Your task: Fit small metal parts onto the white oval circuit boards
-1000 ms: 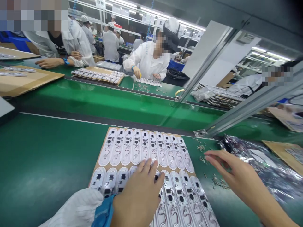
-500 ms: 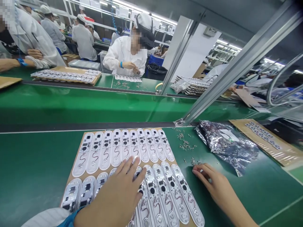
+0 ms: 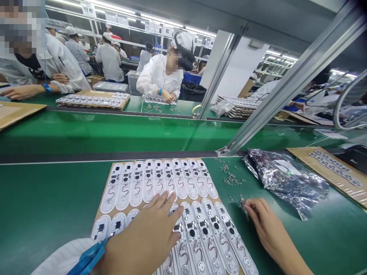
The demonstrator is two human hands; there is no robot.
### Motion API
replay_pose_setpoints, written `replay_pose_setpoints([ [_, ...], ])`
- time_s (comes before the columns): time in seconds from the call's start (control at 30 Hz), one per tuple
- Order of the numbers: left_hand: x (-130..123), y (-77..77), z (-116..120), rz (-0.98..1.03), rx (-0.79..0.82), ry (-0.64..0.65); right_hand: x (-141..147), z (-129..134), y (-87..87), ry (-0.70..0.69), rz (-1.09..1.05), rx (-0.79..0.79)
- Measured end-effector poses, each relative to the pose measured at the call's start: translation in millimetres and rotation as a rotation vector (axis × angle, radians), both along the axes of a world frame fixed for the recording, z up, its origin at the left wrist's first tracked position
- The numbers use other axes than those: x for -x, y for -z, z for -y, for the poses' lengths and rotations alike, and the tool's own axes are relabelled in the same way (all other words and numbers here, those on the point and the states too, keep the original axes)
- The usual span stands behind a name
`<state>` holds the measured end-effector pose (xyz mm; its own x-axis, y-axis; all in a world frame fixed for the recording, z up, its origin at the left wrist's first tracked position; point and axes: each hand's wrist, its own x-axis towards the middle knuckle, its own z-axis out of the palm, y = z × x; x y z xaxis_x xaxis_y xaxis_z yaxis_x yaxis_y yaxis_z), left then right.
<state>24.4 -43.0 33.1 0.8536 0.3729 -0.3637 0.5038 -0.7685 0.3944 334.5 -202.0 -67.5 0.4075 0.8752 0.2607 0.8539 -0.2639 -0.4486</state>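
Note:
My left hand [image 3: 151, 233] lies open, fingers spread, over long white rounded casings fitted with circuit boards. These sit in two rows on a brown cardboard sheet [image 3: 114, 211]; the hand and wrist hide part of the near row. Black chips, thin reddish wires and round silver discs show in an upper-row casing [image 3: 148, 183] and a lower-row casing [image 3: 197, 238]. To the right, my right hand [image 3: 265, 225] has thumb and fingers pinched together at a small cluster of tiny metal parts [image 3: 241, 199]. The parts at its fingertips look like screws, but are too small to tell.
More tiny metal parts [image 3: 231, 178] are scattered beyond my right hand. A crumpled silvery plastic bag [image 3: 286, 179] and a cardboard sheet with strips of parts [image 3: 338, 168] lie right. A metal post [image 3: 283, 84] slants overhead. Across the green divider [image 3: 114, 131], a co-worker [image 3: 162, 76] handles similar pieces.
The view has shifted, so the bench appears further right. My right fingers have closed more tightly at the metal parts. My left hand stays spread over the casings.

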Motion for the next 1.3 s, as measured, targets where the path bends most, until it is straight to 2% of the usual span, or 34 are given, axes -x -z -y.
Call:
replay_pose_setpoints([
  [0.13,5.6,4.9,-5.7,0.057,0.009,0.023,-2.0,5.5,-10.3,0.047,0.007,0.024],
  [0.33,9.5,9.8,-7.7,0.100,0.024,0.014,0.6,6.5,-2.2,0.101,-0.070,0.145],
  [0.6,8.2,7.9,-8.7,0.074,0.046,0.008,7.6,-3.7,-6.2,0.053,-0.096,0.101],
  [0.73,9.5,9.1,-9.9,0.072,0.053,0.012,7.1,-1.6,-14.6,0.173,-0.113,0.089],
  [0.8,10.7,10.2,-10.7,0.093,0.050,0.013,7.9,-2.3,-23.1,0.260,-0.145,0.096],
  [0.87,10.2,9.5,-10.7,0.151,0.022,0.019,14.2,-6.1,-35.0,0.275,-0.203,0.098],
  [0.97,5.0,3.3,-7.7,0.275,-0.007,0.025,40.5,-18.0,-56.4,0.096,-0.410,0.113],
  [1.1,-3.3,-7.0,0.1,0.386,0.156,0.017,92.7,-38.0,-81.4,-0.282,-0.773,0.319],
  [1.2,-4.9,-8.3,2.8,0.443,0.226,0.047,117.3,-51.2,-91.1,-0.379,-0.999,0.422],
  [1.3,-3.8,-7.3,1.1,0.426,0.241,0.058,121.9,-61.4,-93.0,-0.420,-1.213,0.490],
])
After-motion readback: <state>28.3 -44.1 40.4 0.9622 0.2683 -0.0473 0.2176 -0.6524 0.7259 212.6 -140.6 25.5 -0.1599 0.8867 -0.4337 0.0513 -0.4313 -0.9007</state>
